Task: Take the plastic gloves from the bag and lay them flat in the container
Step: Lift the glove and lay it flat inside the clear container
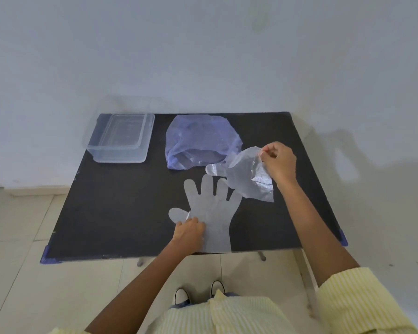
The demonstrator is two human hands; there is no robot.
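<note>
A clear plastic glove (211,210) lies flat on the black table (121,208), fingers pointing away from me. My left hand (190,231) rests on its near left side by the thumb, fingers curled. My right hand (279,162) is lifted above the table and pinches a second, crumpled clear glove (247,177), which hangs over the fingertips of the flat one. The bluish plastic bag (200,141) sits at the back middle, its mouth toward me. The clear container (121,138) stands at the back left, apart from both hands.
The table's front edge is just below my left hand, with blue tape at the corners (47,257). A white wall stands behind the table. Tiled floor and my shoes (198,294) show below the edge.
</note>
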